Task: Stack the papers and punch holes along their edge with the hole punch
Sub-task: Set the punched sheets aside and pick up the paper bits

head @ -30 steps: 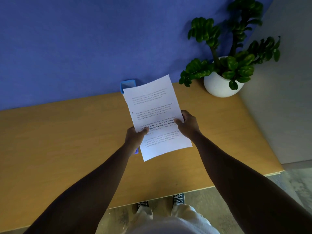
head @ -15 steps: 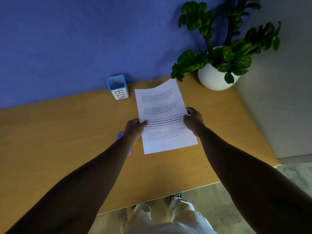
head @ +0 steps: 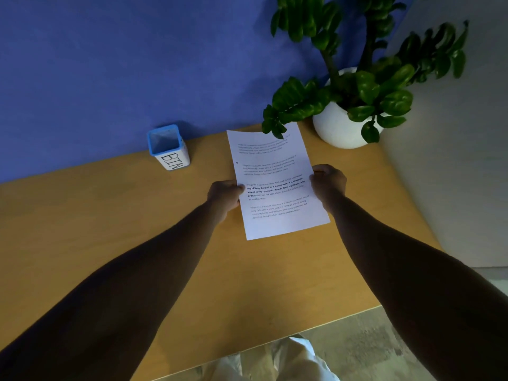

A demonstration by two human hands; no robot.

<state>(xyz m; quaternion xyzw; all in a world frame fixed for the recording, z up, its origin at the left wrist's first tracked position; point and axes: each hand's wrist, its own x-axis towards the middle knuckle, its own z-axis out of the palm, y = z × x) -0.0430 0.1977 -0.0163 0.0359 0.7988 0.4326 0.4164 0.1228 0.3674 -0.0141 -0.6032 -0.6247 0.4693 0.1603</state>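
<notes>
The white printed papers (head: 275, 182) lie lengthwise over the wooden desk (head: 110, 229), a small dark dot near their left edge. My left hand (head: 224, 198) grips the left edge, thumb on top. My right hand (head: 328, 184) grips the right edge with curled fingers. The far end of the papers reaches under the plant's leaves. The hole punch is not visible; my left hand and arm cover the spot where a blue object showed earlier.
A small blue-rimmed white box marked BIN (head: 168, 147) stands at the back of the desk by the blue wall. A potted plant in a white pot (head: 338, 127) fills the back right corner. The desk's right edge meets a grey wall.
The papers came down from a raised, tilted hold toward the desk and shifted right, away from the BIN box. The blue object beside my left hand is now hidden.
</notes>
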